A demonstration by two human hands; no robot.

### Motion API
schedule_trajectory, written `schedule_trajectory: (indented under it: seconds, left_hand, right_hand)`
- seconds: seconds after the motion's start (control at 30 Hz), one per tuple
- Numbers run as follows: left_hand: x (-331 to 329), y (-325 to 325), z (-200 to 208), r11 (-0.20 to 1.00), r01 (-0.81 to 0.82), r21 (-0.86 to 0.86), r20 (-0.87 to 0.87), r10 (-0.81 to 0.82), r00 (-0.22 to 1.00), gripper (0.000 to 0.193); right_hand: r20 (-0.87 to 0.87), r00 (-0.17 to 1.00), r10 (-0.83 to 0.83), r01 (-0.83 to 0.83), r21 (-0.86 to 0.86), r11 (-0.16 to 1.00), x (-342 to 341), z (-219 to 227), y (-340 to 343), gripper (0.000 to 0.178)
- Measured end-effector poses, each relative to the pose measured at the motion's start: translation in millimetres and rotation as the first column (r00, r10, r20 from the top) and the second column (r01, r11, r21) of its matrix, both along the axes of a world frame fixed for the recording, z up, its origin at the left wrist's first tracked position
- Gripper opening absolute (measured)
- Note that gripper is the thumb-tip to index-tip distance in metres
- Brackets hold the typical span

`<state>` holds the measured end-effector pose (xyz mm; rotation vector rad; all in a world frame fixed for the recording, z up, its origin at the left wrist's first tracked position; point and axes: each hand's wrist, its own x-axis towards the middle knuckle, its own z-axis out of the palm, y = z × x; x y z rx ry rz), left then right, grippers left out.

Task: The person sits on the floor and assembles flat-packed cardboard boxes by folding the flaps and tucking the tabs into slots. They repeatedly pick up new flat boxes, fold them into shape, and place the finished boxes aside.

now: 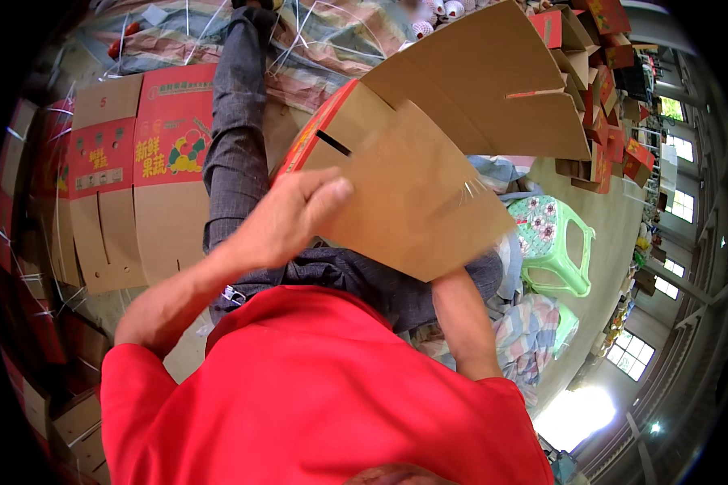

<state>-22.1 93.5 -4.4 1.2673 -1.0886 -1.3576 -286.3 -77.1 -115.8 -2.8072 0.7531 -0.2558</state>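
A folded cardboard box (429, 186), plain brown on its near panel with a red printed edge, lies tilted over my lap. Part of that panel is blurred, and a dark slot cuts into it near the left edge. My left hand (295, 212) is closed at the box's left edge, thumb over the brown face and the other fingers partly hidden. From the lower right my right forearm (465, 323) reaches behind the panel, which hides my right hand. A larger brown flap (485, 81) spreads out at the far side.
Flattened red and brown cartons (137, 178) lie to my left, beside strapped bundles (36, 242). My leg (239, 137) stretches forward toward striped sheeting (323, 48). A green plastic stool (538, 230) stands at right, with stacked boxes (603, 105) farther back.
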Motion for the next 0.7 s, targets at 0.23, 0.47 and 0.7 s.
schedule_trajectory:
  seconds: [0.23, 0.47, 0.7]
  left_hand:
    - [31.9, -1.2, -21.9, 0.987, -0.017, 0.162, -0.216, 0.052, 0.975, 0.041]
    - [21.2, 18.6, -30.7, 0.981, -0.186, 0.061, 0.038, 0.184, 0.982, 0.049]
    - [38.3, 34.5, -40.5, 1.000, 0.013, 0.005, 0.041, -0.013, 0.999, 0.068]
  right_hand:
    - [0.442, 0.682, -0.583, 0.452, 0.372, 0.811, -12.7, -2.6, 38.1, 0.066]
    - [0.288, 0.958, 0.008, 0.019, -0.093, 0.996, -46.5, 66.0, 61.7, 0.030]
    - [0.295, 0.953, 0.065, -0.068, -0.001, 0.998, -37.6, 55.3, 93.2, 0.012]
